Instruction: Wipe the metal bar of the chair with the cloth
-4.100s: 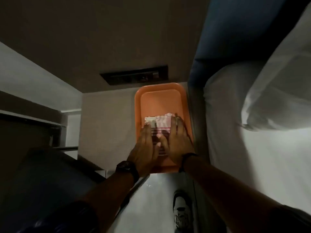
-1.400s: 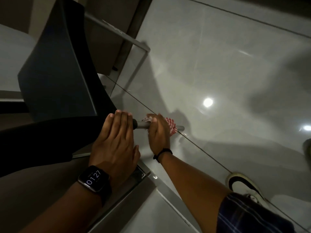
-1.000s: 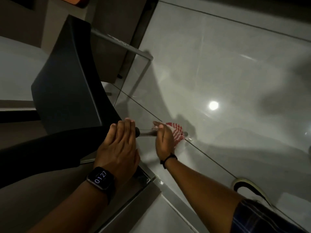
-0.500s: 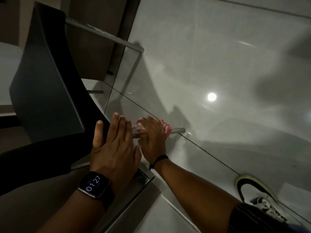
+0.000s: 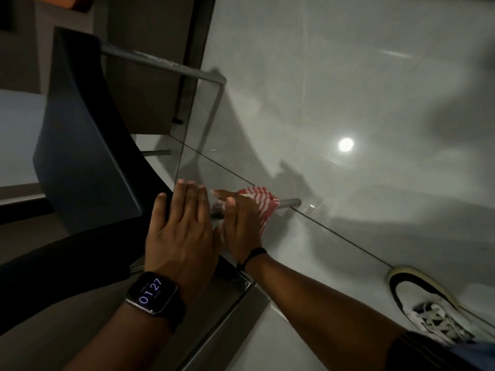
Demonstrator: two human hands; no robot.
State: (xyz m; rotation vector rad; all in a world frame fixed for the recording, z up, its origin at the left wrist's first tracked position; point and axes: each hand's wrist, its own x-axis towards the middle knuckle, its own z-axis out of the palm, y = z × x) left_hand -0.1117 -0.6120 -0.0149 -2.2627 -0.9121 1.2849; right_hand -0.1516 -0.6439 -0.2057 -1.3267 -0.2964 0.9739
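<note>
A dark chair (image 5: 88, 145) lies tipped, its grey metal frame sticking out to the right. My right hand (image 5: 242, 226) wraps a red-and-white striped cloth (image 5: 261, 200) around the lower metal bar (image 5: 290, 202), whose bare end pokes out beyond the cloth. My left hand (image 5: 182, 228) lies flat with fingers together on the chair's edge, just left of the right hand, wearing a watch (image 5: 154, 293). A second metal bar (image 5: 163, 64) of the chair runs higher up.
A glossy grey tiled floor (image 5: 348, 89) with a bright light reflection fills the right side. My white shoe (image 5: 426, 306) is at the lower right. A brown cabinet or wall panel (image 5: 150, 97) stands behind the chair.
My right hand has slid the cloth to the right along the lower bar compared with half a second ago. The left hand has stayed pressed on the chair.
</note>
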